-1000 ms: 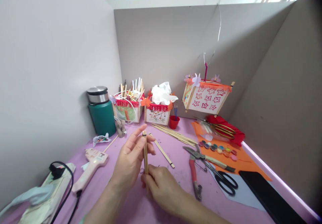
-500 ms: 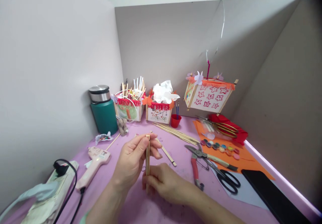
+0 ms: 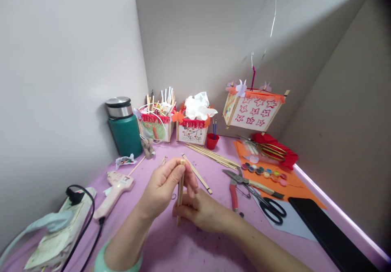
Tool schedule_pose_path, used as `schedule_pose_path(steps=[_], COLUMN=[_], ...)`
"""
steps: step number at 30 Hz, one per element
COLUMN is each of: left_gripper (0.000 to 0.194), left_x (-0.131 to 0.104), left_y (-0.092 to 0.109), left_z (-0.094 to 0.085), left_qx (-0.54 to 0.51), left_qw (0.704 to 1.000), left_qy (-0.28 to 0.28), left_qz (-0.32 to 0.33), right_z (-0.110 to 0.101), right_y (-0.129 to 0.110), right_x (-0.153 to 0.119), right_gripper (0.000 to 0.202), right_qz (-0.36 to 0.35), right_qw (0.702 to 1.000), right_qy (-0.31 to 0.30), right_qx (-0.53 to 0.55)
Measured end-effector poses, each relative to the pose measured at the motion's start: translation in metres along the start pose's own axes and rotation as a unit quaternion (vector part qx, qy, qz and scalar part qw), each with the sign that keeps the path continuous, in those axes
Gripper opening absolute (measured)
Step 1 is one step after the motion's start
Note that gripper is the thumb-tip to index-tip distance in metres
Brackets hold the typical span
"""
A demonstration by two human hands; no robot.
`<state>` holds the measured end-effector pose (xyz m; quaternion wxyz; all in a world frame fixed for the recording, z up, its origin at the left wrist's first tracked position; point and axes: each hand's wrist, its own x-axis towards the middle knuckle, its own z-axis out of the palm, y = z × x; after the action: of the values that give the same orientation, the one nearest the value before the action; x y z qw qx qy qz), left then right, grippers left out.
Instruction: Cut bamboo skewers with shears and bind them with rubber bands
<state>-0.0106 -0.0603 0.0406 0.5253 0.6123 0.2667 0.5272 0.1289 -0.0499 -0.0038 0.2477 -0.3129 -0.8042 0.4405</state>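
Between my two hands stand short wooden sticks (image 3: 180,190), held upright together as a small bundle; how many there are I cannot tell. My left hand (image 3: 168,184) pinches the upper end with thumb and fingers. Lower down, my right hand (image 3: 198,211) is closed round the same sticks, its fingers partly hidden. Just behind the hands, a wooden stick with dark marked ends (image 3: 197,174) lies on the purple tabletop (image 3: 183,251). Red-handled pruning shears (image 3: 234,194) rest to the right of my right hand.
Left are a pink glue gun (image 3: 114,192), a power strip (image 3: 58,231) and a green bottle (image 3: 125,133). Behind lie long sticks (image 3: 214,156) before two decorated boxes (image 3: 154,129). Right are black scissors (image 3: 271,211), paint pots (image 3: 264,172) and a phone (image 3: 330,231); a lantern (image 3: 253,109) hangs above.
The view has tipped downward a little. My left hand has curled its fingers in closer over the top of the sticks. My right hand keeps its hold below.
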Motion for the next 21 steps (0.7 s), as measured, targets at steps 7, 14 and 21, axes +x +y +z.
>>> schedule_pose_path(steps=[7, 14, 21], left_gripper=[0.017, 0.016, 0.025], left_x=[0.001, 0.004, 0.008], left_y=[-0.009, -0.009, -0.012], left_z=[-0.010, 0.000, -0.005], left_qx=[-0.015, -0.100, -0.122], left_qw=[0.997, 0.989, 0.984], left_qy=[0.073, 0.103, 0.130], left_qz=[0.005, 0.024, 0.013], right_z=[-0.006, 0.005, 0.004], right_y=[-0.004, 0.002, 0.009], right_x=[0.003, 0.006, 0.011], right_gripper=[0.016, 0.021, 0.022], right_qz=[0.011, 0.006, 0.021], right_qw=[0.998, 0.993, 0.993], right_qy=[-0.027, -0.006, 0.034], right_qx=[-0.049, -0.119, -0.110])
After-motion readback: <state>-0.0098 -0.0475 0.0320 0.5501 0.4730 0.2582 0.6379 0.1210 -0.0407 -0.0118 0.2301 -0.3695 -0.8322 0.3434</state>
